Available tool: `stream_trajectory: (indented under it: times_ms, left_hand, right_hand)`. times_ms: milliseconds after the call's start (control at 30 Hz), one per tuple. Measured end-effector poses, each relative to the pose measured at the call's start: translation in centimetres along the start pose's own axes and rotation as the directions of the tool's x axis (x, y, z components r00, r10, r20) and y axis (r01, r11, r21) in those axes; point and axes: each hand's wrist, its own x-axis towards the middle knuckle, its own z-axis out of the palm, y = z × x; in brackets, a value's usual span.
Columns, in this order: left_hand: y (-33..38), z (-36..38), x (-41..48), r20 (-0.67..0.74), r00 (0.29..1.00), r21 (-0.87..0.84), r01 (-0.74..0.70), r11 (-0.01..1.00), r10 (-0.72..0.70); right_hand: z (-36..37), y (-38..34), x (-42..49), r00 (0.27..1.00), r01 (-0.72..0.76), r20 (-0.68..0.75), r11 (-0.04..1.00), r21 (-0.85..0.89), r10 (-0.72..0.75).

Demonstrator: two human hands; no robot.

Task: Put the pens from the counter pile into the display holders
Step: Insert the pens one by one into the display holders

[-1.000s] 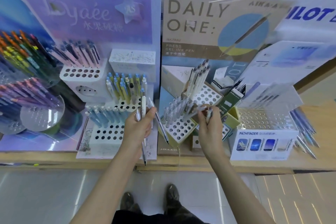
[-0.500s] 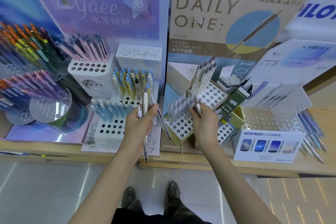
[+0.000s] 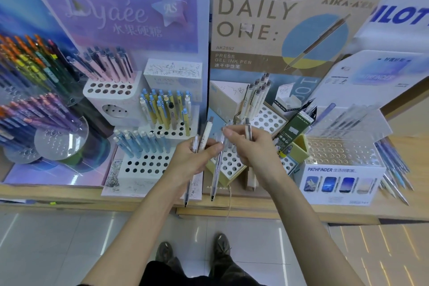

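My left hand (image 3: pixel 195 155) grips a small bundle of pens (image 3: pixel 204 137), tips pointing down past the counter edge. My right hand (image 3: pixel 249 148) has come across to it and pinches the top of a clear pen (image 3: pixel 216 172) from that bundle; a cream pen (image 3: pixel 248 131) also stands up between its fingers. Both hands hover over the yellow-sided white holder (image 3: pixel 228 165) with rows of holes, which holds several pale pens. A loose pile of pens (image 3: pixel 392 169) lies on the counter at the far right.
A clear PATHFINDER holder (image 3: pixel 339 169) stands to the right. White stepped holders (image 3: pixel 148 162) with blue, yellow and pink pens stand to the left. Round racks of coloured pens (image 3: pixel 34 100) fill the far left. The wooden counter edge (image 3: pixel 278 211) runs below.
My right hand left the holder's pale pens and moved left to the bundle in my left hand, where it now pinches a clear pen. The view shifted slightly.
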Motion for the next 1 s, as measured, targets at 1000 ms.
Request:
stream_trajectory:
  times_ms: [1000]
  left_hand:
    - [-1.0, -2.1, -0.3, -0.010, 0.999, -0.064, -0.032, 0.997, 0.032]
  right_hand:
    - [-0.6, 5.1, 1.6, 0.848, 0.259, -0.249, 0.776, -0.576, -0.468]
